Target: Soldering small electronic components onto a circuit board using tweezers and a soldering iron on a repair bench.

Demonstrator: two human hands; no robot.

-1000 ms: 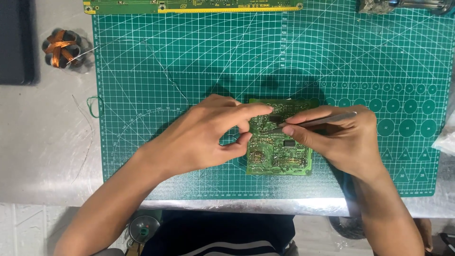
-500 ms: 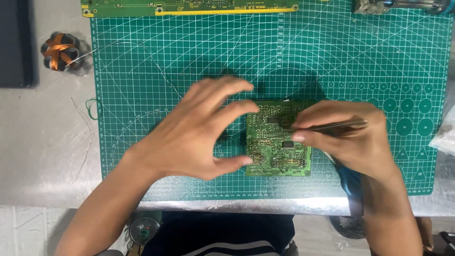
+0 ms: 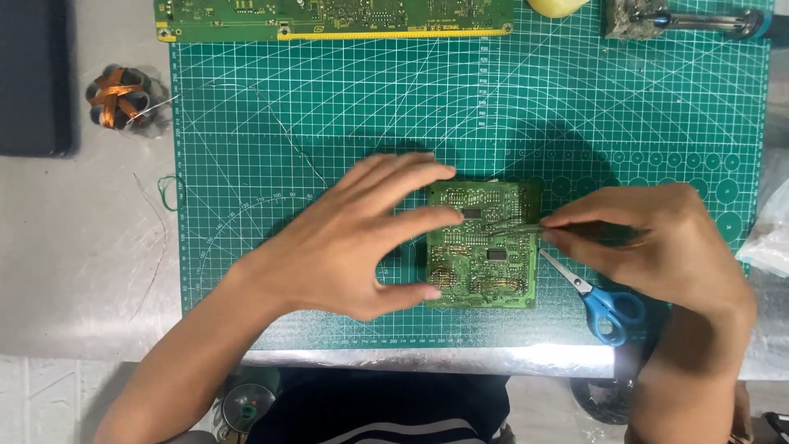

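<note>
A small green circuit board [image 3: 485, 247] lies flat on the green cutting mat [image 3: 329, 123]. My left hand [image 3: 353, 238] rests at the board's left edge, fingers spread, with the thumb and a fingertip touching the edge. My right hand [image 3: 657, 242] pinches thin metal tweezers [image 3: 514, 228] whose tips touch the board's upper middle. Blue-handled scissors [image 3: 604, 304] lie on the mat just under my right hand, partly hidden by it.
A long green circuit board [image 3: 329, 18] lies along the mat's far edge. A copper-wound coil [image 3: 117, 97] sits on the metal table at the left, beside a dark flat object [image 3: 33, 78]. A screwdriver-like tool [image 3: 699, 20] lies at the far right, crumpled plastic [image 3: 768, 238] at the right edge.
My left hand has opened and slid back to the board's left edge, uncovering the board. My right hand with the tweezers has shifted slightly right. The scissors have come into view.
</note>
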